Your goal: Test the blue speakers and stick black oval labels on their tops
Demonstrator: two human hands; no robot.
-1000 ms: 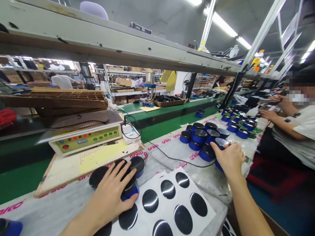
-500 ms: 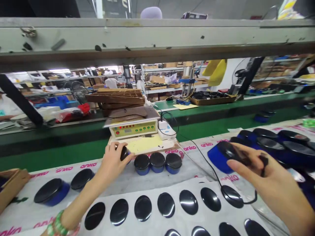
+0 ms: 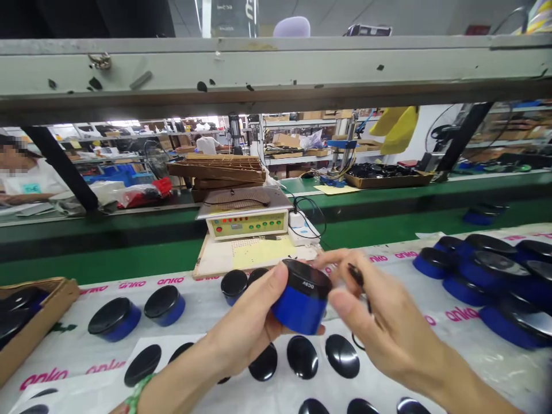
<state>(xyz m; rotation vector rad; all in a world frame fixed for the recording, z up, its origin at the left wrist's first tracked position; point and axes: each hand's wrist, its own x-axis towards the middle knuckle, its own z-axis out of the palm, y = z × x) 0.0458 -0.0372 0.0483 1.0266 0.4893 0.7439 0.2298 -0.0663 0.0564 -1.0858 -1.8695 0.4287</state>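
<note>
In front of me, my left hand [image 3: 254, 310] is closed around a round blue device with a glossy black top [image 3: 302, 305]. The device is tilted, and white lettering on its black edge reads like "DC5V". My right hand [image 3: 379, 316] is close to the device's right side, fingers curled, partly blurred. Between its fingers shows the black end of a cable [image 3: 356, 275], whose line runs down behind the hand. Whether the cable's tip touches the device I cannot tell. Behind my left hand stand smaller blue-and-black devices [image 3: 234, 286], partly hidden. Black oval discs [image 3: 302, 356] lie on a white sheet below.
Two blue-and-black devices [image 3: 114, 318] stand at left beside a cardboard box [image 3: 64, 293]. Several more [image 3: 491, 270] are piled at right. A control box with lit buttons [image 3: 245, 224] stands behind, below a shelf beam [image 3: 276, 69]. A person [image 3: 30, 172] sits at far left.
My left hand has let go of a small device near the row and taken hold of the larger one. My right hand has brought that device leftward and released it, keeping the cable. The view has shifted.
</note>
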